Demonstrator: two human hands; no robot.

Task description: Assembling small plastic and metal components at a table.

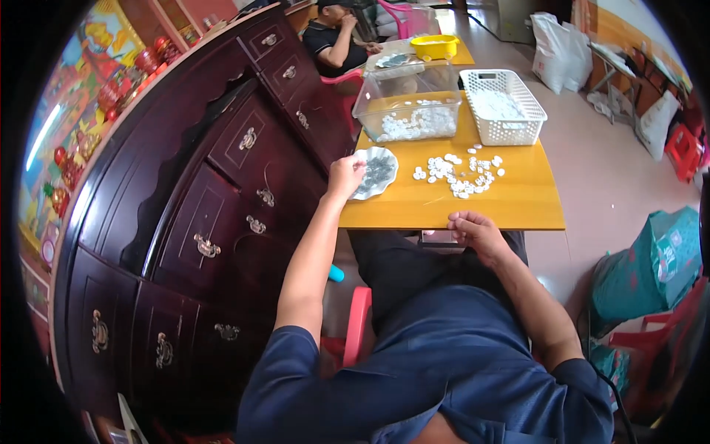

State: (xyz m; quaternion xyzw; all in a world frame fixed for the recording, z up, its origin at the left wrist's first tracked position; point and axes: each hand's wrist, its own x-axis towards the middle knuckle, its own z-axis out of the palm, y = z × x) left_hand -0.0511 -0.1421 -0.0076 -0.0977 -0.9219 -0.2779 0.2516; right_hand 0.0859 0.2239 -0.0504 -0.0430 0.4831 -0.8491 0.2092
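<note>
My left hand [346, 177] is over the left edge of a pale, wavy-rimmed dish [389, 153], its fingers pinched together. Dark grey small stuff lies in the dish, too fine to name. At the table's front edge is my right hand [477, 235], its thumb and fingers closed. Whatever either hand may hold is too small to make out. Small white oval pieces [463, 186] are scattered on the yellow wooden table [529, 207], ahead of my right hand. Behind the dish a clear plastic bin [366, 111] holds many more white pieces.
A white perforated basket [518, 133] with white pieces stands at the table's back right. Beyond, another person [336, 44] sits by a yellow tub [435, 49]. A dark wooden cabinet [185, 163] lines the left. A teal bag [643, 266] stands on the right.
</note>
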